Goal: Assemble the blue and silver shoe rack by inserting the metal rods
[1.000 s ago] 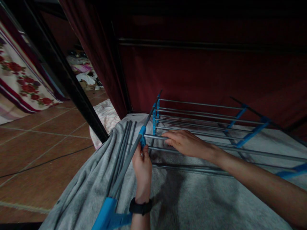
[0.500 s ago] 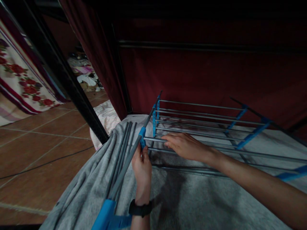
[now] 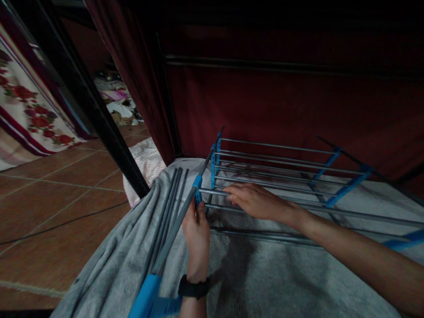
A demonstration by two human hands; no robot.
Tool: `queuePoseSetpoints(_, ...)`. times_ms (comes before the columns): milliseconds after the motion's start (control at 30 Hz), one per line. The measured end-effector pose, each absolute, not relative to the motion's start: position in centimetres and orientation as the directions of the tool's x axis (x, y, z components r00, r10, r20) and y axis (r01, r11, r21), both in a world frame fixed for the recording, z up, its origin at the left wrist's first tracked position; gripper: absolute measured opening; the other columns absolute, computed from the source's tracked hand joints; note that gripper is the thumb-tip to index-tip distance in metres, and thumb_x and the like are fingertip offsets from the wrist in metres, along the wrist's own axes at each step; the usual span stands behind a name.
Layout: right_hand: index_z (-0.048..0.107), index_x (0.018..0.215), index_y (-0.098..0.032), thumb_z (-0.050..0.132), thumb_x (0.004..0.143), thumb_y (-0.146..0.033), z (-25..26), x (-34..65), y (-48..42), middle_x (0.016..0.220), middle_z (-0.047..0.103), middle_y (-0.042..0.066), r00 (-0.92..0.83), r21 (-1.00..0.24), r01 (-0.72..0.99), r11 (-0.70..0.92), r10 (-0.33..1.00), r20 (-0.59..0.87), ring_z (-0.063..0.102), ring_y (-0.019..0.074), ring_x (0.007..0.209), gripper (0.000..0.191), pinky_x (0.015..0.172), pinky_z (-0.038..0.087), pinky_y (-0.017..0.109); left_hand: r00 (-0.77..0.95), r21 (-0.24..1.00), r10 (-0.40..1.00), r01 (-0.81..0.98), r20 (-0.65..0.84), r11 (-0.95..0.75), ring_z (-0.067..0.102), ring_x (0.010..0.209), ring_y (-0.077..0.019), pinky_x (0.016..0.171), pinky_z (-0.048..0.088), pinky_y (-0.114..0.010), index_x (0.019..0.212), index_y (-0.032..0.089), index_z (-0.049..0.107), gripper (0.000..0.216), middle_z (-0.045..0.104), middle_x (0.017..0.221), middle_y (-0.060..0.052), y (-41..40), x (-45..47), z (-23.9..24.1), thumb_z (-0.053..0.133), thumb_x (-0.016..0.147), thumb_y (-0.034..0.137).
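Note:
A rack of grey metal tubes and blue plastic connectors lies on the grey blanket. My left hand, with a black band on its wrist, is closed around a blue connector on the slanted side pole. Its fingers are partly hidden behind the connector. My right hand grips a grey tube whose left end meets that connector. Further back, more blue connectors hold several thin crossbars. A wider blue plastic piece sits at the pole's near end.
Several loose grey tubes rest on the blanket left of the rack. A black bed post slants down at the left, beside a dark red curtain. Beyond the bed edge is a tiled floor with a black cable.
Both hands keep the same hold on the connector and the tube. The view has shifted very slightly; nothing else has visibly moved.

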State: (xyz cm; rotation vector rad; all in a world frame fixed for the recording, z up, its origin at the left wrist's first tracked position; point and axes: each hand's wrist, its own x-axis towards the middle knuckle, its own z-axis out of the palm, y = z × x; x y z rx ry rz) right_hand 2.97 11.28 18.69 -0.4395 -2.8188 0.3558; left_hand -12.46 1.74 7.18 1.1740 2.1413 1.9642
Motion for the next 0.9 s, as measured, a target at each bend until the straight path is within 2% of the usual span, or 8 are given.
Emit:
queuePoseSetpoints(100, 0.062, 0.112, -0.017, 0.045, 0.095, -0.02, 18.8, 2.9, 11.2, 0.098, 0.068, 0.008, -0.92, -0.278, 0.264, 0.924, 0.328, 0.216, 0.061, 0.0171, 0.085, 0.024, 0.075, 0.043, 0.029, -0.714, 0.852, 0.522, 0.522, 0.467, -0.048, 0.058, 0.118, -0.0274, 0.106, 0.04, -0.043, 0.124, 0.019, 0.059, 0.038, 0.067, 0.118, -0.011, 1.7, -12.5, 7.2, 0.049, 0.091, 0.034)
queuePoseSetpoints(400, 0.068, 0.097, -0.017, 0.044, 0.094, -0.019, 18.7, 2.4, 12.6, 0.075, 0.066, 0.0, -0.925, -0.501, 0.229, 0.834, 0.346, 0.153, 0.059, 0.013, 0.072, 0.023, 0.072, 0.042, 0.025, -0.687, 0.83, 0.538, 0.557, 0.488, -0.042, 0.057, 0.118, -0.0261, 0.106, 0.04, -0.041, 0.126, 0.021, 0.057, 0.038, 0.066, 0.117, -0.009, 1.9, -12.7, 6.8, 0.048, 0.091, 0.033)
queuePoseSetpoints(467, 0.067, 0.099, -0.018, 0.043, 0.095, -0.019, 19.0, 2.5, 12.4, 0.079, 0.067, 0.001, -0.927, -0.474, 0.23, 0.85, 0.34, 0.159, 0.061, 0.0135, 0.076, 0.024, 0.074, 0.044, 0.026, -0.677, 0.833, 0.558, 0.551, 0.479, -0.045, 0.055, 0.12, -0.0262, 0.106, 0.04, -0.04, 0.129, 0.021, 0.055, 0.04, 0.063, 0.123, -0.011, 1.8, -12.5, 7.0, 0.047, 0.092, 0.033)
queuePoseSetpoints(567, 0.062, 0.115, -0.02, 0.045, 0.096, -0.022, 19.6, 3.5, 10.7, 0.104, 0.067, 0.006, -0.904, -0.303, 0.261, 0.917, 0.342, 0.255, 0.061, 0.0176, 0.096, 0.026, 0.085, 0.045, 0.031, -0.669, 0.849, 0.57, 0.519, 0.476, -0.099, 0.05, 0.127, -0.0255, 0.11, 0.035, -0.039, 0.134, 0.02, 0.051, 0.043, 0.057, 0.134, -0.012, 1.7, -12.0, 7.4, 0.046, 0.093, 0.032)
queuePoseSetpoints(667, 0.054, 0.127, -0.022, 0.042, 0.097, -0.02, 18.6, 5.3, 7.3, 0.124, 0.06, 0.01, -0.858, -0.173, 0.315, 0.933, 0.358, 0.368, 0.054, 0.0209, 0.113, 0.033, 0.097, 0.042, 0.037, -0.75, 0.906, 0.514, 0.394, 0.415, -0.157, 0.054, 0.123, -0.0224, 0.108, 0.037, -0.036, 0.134, 0.02, 0.051, 0.043, 0.059, 0.131, -0.011, 1.4, -11.5, 7.2, 0.045, 0.093, 0.03)
queuePoseSetpoints(767, 0.054, 0.127, -0.022, 0.039, 0.097, -0.017, 14.9, 7.3, 4.4, 0.118, 0.062, 0.008, -0.862, -0.203, 0.334, 0.921, 0.385, 0.328, 0.056, 0.0196, 0.109, 0.035, 0.098, 0.044, 0.035, -0.836, 0.954, 0.463, 0.288, 0.295, -0.087, 0.06, 0.112, -0.0214, 0.103, 0.043, -0.036, 0.128, 0.018, 0.056, 0.043, 0.064, 0.119, -0.01, 1.2, -11.6, 6.2, 0.045, 0.087, 0.023)
queuePoseSetpoints(900, 0.053, 0.129, -0.018, 0.036, 0.097, -0.019, 8.0, 8.3, 4.0, 0.123, 0.061, 0.011, -0.817, -0.229, 0.495, 0.838, 0.539, 0.205, 0.057, 0.0218, 0.11, 0.036, 0.098, 0.045, 0.038, -0.782, 0.968, 0.601, 0.246, 0.164, 0.055, 0.063, 0.101, -0.0224, 0.096, 0.047, -0.036, 0.109, 0.014, 0.065, 0.046, 0.07, 0.103, -0.01, 1.1, -12.3, 4.4, 0.044, 0.069, 0.01)
